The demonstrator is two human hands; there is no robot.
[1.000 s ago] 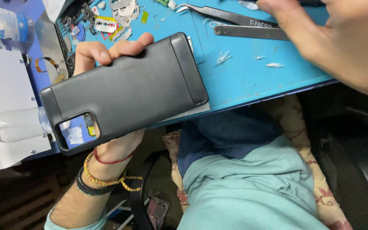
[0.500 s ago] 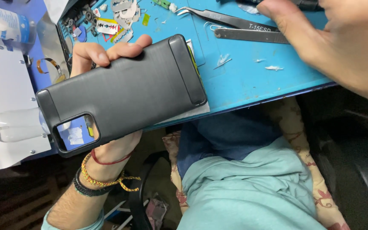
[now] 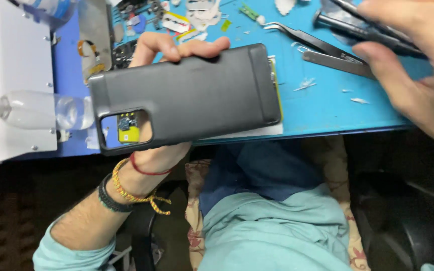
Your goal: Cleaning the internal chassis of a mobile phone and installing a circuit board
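Right hand (image 3: 418, 75) has moved in from the upper right and now pinches a slim dark tool (image 3: 362, 27), fingers clenched. Left hand (image 3: 161, 100) unchanged: grasping the black rectangular phone in its rubber case (image 3: 187, 95) mid-frame, over the blue surface (image 3: 327, 110) edge.

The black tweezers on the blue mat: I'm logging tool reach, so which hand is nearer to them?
Right. The right hand hovers just beside the black tweezers, holding a dark tool. The left hand is farther off, gripping the phone case.
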